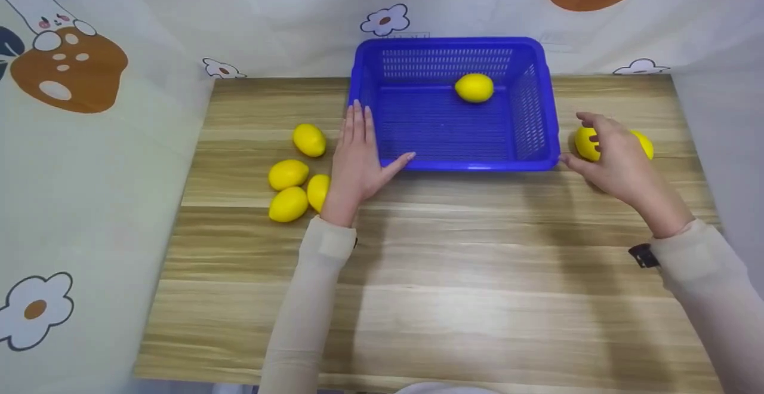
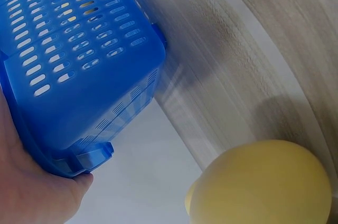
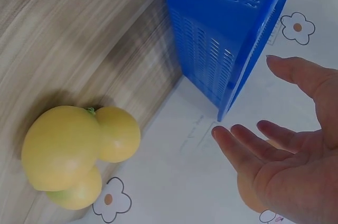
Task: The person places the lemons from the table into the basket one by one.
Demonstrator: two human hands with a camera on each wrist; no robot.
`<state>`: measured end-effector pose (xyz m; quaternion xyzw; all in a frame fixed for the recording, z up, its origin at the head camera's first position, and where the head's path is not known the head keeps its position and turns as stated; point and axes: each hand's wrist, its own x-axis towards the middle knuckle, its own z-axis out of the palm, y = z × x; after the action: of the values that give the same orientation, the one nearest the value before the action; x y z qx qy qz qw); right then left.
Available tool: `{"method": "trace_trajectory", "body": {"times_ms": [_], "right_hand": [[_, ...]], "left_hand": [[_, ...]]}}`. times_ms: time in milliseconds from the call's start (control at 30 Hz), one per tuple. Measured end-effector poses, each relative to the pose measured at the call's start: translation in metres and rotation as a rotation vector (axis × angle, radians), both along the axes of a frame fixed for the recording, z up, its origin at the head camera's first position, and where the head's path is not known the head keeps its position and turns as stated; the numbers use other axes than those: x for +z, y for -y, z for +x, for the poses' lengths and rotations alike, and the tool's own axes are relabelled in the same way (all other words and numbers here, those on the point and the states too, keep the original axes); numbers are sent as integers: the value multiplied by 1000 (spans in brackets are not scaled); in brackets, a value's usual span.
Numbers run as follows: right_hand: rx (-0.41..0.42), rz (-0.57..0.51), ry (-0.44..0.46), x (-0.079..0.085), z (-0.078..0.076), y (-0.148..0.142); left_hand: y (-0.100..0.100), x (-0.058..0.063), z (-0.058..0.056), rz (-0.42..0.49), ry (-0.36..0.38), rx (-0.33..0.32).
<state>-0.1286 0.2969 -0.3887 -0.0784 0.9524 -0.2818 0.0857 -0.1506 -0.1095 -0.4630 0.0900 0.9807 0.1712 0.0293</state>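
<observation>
A blue plastic basket (image 1: pixel 471 166) with slotted walls stands upright at the back of the table, holding one lemon (image 1: pixel 474 88) near its rear wall. My left hand (image 1: pixel 357 170) rests at its front left corner, fingers straight along the left rim and thumb stretched along the front rim. My right hand (image 1: pixel 624 164) hovers over the lemons (image 1: pixel 587 143) to the basket's right, its fingers apart and loosely bent with nothing between them. Three of those lemons (image 3: pixel 60 147) show in the right wrist view; from the head, the hand partly covers them.
Several lemons (image 1: pixel 288 204) lie left of the basket, one partly hidden by my left wrist. Close behind the basket hangs a pale cloth (image 1: pixel 286 18) with printed flowers. The wooden table (image 1: pixel 453 286) extends toward me.
</observation>
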Motion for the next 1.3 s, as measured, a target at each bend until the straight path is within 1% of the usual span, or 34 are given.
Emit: {"method": "trace_trajectory", "body": {"times_ms": [433,667,900,1100,1300], "right_hand": [[-16,-23,15,-7,6,-8],[-26,-37,-3,-14,11,-10],[-26,-33,-8,-21,14,-11],[-36,-23,5,-26,17,-12],[-50,-6,-3,-30,23,-13]], "left_hand": [[0,0,0,-2,-6,-3],[0,1,0,-8,5,-5],[1,0,0,-1,7,-2],[1,1,0,-12,4,-2],[0,2,0,-24,9,-3]]}}
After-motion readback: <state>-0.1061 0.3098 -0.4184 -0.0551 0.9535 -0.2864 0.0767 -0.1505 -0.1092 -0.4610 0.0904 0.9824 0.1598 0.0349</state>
